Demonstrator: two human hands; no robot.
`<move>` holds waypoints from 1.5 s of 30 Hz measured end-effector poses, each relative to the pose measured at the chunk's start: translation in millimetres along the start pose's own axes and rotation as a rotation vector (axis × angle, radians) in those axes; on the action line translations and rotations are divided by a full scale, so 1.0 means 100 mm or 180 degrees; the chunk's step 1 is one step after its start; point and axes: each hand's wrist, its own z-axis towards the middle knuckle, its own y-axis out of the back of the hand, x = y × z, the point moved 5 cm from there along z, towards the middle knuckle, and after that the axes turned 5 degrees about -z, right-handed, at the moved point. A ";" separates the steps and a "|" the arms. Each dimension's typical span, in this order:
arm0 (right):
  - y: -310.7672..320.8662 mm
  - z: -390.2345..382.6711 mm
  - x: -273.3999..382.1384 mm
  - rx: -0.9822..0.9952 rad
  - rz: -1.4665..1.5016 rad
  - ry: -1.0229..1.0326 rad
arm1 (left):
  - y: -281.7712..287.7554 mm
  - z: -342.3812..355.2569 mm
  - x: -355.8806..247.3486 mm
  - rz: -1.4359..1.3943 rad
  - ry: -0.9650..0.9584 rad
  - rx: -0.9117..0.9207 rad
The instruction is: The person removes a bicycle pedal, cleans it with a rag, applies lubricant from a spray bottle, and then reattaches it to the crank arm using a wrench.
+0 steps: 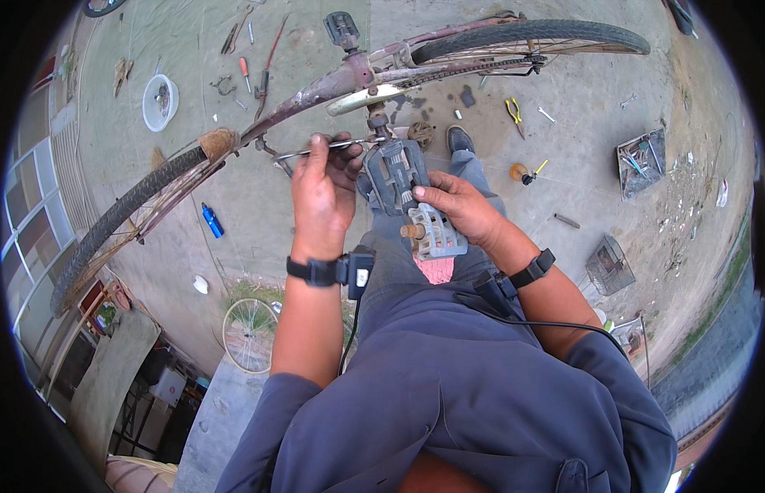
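My left hand (323, 185) is closed on a slim metal wrench (343, 145) that reaches toward the spindle beside a dark plastic pedal (385, 185) at the bicycle's crank (376, 123). The fingers of my right hand (456, 205) grip that dark pedal, thumb on its lower right edge. A worn grey pedal (444, 231) with a rusty spindle is just below, against that hand; what supports it is unclear. The old maroon bicycle (333, 84) extends crosswise above my hands, with another pedal (341, 33) at the top.
On the concrete lie yellow pliers (514, 117), a screwdriver (244, 74), a spanner (546, 114), a white basin (160, 103), a blue bottle (212, 220), a tool tray (641, 163) and a wire basket (610, 264). A loose wheel (226, 337) is at lower left. A pink seat (434, 269) shows beneath me.
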 end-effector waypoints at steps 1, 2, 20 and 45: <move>-0.02 0.00 0.00 0.0061 -0.0032 0.0031 | 0.06 0.06 0.08 -0.0234 0.0299 0.0138; -0.03 0.00 -0.01 0.0061 -0.0063 0.0048 | 0.12 0.11 0.18 -0.0438 0.0575 0.0160; -0.04 0.03 -0.01 0.0073 -0.0068 -0.0049 | -0.61 -0.52 -0.34 0.3059 -0.2767 0.1157; -0.06 0.05 -0.05 0.0003 -0.0152 -0.0065 | -0.42 -0.44 -0.33 0.2491 -0.2015 0.0648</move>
